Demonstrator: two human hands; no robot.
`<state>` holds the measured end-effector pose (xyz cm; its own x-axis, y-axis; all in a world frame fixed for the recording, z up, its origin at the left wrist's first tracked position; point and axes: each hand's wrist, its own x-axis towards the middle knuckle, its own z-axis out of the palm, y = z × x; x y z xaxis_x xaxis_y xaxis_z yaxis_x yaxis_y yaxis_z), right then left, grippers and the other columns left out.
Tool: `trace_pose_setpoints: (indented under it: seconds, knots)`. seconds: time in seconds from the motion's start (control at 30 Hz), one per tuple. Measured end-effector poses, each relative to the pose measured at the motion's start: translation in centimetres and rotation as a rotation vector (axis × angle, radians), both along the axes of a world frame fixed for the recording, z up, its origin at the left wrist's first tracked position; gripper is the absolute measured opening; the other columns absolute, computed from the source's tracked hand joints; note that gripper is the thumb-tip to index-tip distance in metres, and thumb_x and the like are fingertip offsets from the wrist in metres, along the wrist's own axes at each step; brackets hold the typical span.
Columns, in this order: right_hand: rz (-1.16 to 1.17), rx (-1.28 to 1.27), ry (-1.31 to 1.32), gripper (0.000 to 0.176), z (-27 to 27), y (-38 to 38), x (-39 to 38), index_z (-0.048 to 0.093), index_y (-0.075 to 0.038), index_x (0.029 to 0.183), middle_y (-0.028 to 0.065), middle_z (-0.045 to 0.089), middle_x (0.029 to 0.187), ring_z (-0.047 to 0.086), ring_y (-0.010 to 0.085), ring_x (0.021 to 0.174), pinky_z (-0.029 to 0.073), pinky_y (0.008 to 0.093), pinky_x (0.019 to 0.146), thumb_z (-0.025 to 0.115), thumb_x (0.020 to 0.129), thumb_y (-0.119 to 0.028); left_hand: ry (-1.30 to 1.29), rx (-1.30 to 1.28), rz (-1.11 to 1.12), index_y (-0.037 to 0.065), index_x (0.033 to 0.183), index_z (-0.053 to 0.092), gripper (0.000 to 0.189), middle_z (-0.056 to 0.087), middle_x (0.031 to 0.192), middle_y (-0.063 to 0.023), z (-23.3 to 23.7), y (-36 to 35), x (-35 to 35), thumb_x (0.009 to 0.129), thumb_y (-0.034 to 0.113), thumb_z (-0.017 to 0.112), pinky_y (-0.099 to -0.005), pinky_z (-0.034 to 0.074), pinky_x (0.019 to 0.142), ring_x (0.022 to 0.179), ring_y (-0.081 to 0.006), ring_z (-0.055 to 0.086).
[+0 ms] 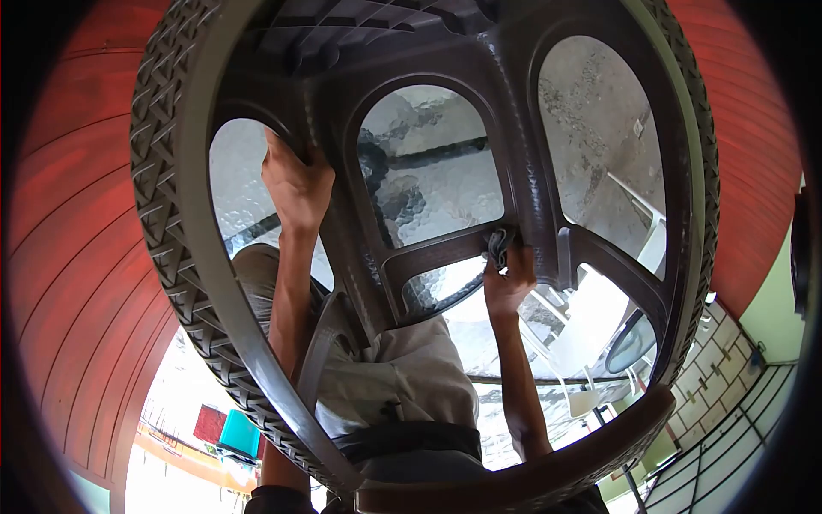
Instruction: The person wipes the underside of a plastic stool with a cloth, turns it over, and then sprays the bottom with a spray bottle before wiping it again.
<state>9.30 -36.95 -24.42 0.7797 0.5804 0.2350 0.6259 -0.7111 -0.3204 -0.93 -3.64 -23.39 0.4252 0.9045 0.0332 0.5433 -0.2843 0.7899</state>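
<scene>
A dark brown plastic piece of furniture (514, 111), a chair or stool with a woven-pattern rim, fills the view with its ribbed underside at the top. My left hand (298, 184) reaches through the frame and is closed around one of its ribbed uprights; the fingertips are hidden behind it. In my right hand (511, 278) is a crumpled dark grey cloth (498, 246), pinched and pressed at the corner where a crossbar (445, 244) meets another upright. My lap (394, 385) shows through the frame below.
A white plastic chair (591, 321) stands on the floor to the right. Red slatted walls (86, 257) curve along both sides. A teal container (240, 435) is at lower left, and a dark-lined grille (719, 454) at lower right. Wet-looking grey floor (428, 201) shows through the openings.
</scene>
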Motion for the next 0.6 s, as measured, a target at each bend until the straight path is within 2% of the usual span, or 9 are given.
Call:
trace_pose_setpoints:
  seconds: [0.07, 0.17, 0.27, 0.37, 0.4, 0.5, 0.53, 0.6]
  knots:
    - [-0.009, -0.058, -0.014, 0.031, 0.3, -0.5, 0.0, 0.076, -0.006, 0.102, 0.0132, 0.064, 0.088, 0.065, 0.0347, 0.069, 0.053, 0.0441, 0.058, 0.083, 0.072, -0.005, -0.011, -0.02, 0.023, 0.001, 0.137, 0.046, 0.056, 0.07, 0.105, -0.0291, 0.1, -0.2, 0.2, 0.082, -0.009, 0.055, -0.0492, 0.054, 0.083, 0.096, -0.0534, 0.065]
    - [-0.126, -0.118, 0.088, 0.028, 1.6, -1.2, -0.4, 0.077, -0.006, 0.101, 0.014, 0.067, 0.085, 0.068, 0.0347, 0.072, 0.054, 0.0414, 0.061, 0.08, 0.074, 0.001, -0.019, -0.022, 0.033, 0.001, 0.135, 0.047, 0.053, 0.069, 0.106, -0.0293, 0.1, -0.2, 0.3, 0.083, -0.009, 0.055, -0.0493, 0.053, 0.085, 0.098, -0.0537, 0.065]
    - [-0.15, -0.173, 0.076, 0.024, 2.3, -3.2, -1.2, 0.077, -0.005, 0.098, 0.0139, 0.066, 0.081, 0.068, 0.0333, 0.069, 0.053, 0.0427, 0.059, 0.081, 0.074, 0.0, -0.024, -0.024, 0.025, 0.0, 0.133, 0.047, 0.051, 0.07, 0.106, -0.029, -0.2, -0.1, 0.2, 0.083, -0.009, 0.055, -0.0486, 0.053, 0.085, 0.099, -0.0535, 0.065]
    - [-0.092, -0.125, 0.02, 0.021, 2.1, -6.3, -2.1, 0.077, -0.003, 0.095, 0.0121, 0.064, 0.077, 0.064, 0.0305, 0.063, 0.05, 0.0422, 0.055, 0.081, 0.075, 0.0, -0.032, -0.026, 0.025, -0.001, 0.132, 0.047, 0.05, 0.07, 0.106, -0.0287, -0.2, -0.2, 0.3, 0.083, -0.009, 0.055, -0.0478, 0.053, 0.085, 0.1, -0.053, 0.065]
    - [-0.124, -0.192, 0.077, 0.02, 2.1, -7.7, -2.9, 0.077, -0.002, 0.096, 0.0109, 0.06, 0.073, 0.06, 0.0286, 0.06, 0.045, 0.0409, 0.051, 0.079, 0.076, 0.002, -0.036, -0.025, 0.027, -0.001, 0.132, 0.048, 0.05, 0.07, 0.106, -0.0285, -0.2, -0.2, 0.3, 0.083, -0.009, 0.055, -0.0476, 0.053, 0.085, 0.1, -0.0527, 0.065]
    - [-0.155, -0.173, 0.106, 0.02, 2.1, -9.1, -3.7, 0.077, -0.001, 0.095, 0.0101, 0.056, 0.07, 0.056, 0.0273, 0.058, 0.041, 0.0395, 0.049, 0.079, 0.076, 0.003, -0.025, -0.056, 0.029, 0.0, 0.131, 0.048, 0.048, 0.07, 0.106, -0.028, -0.4, -0.1, 0.2, 0.084, -0.008, 0.056, -0.0469, 0.053, 0.085, 0.1, -0.052, 0.066]
    - [-0.159, -0.128, 0.101, 0.024, 2.0, -9.2, -3.8, 0.078, -0.004, 0.097, 0.0073, 0.051, 0.068, 0.053, 0.0259, 0.055, 0.039, 0.04, 0.049, 0.078, 0.074, 0.001, -0.036, -0.043, 0.021, 0.0, 0.13, 0.049, 0.048, 0.07, 0.106, -0.0278, -0.3, 0.0, 0.3, 0.084, -0.008, 0.057, -0.047, 0.053, 0.085, 0.1, -0.0518, 0.066]
    - [-0.175, -0.118, 0.139, 0.024, 1.9, -9.4, -3.8, 0.078, -0.003, 0.098, 0.0078, 0.052, 0.068, 0.054, 0.0258, 0.056, 0.041, 0.0399, 0.05, 0.078, 0.074, 0.002, -0.056, -0.018, 0.011, 0.0, 0.13, 0.05, 0.046, 0.07, 0.106, -0.0274, -0.3, -0.1, 0.3, 0.084, -0.007, 0.057, -0.0472, 0.054, 0.085, 0.099, -0.0513, 0.067]
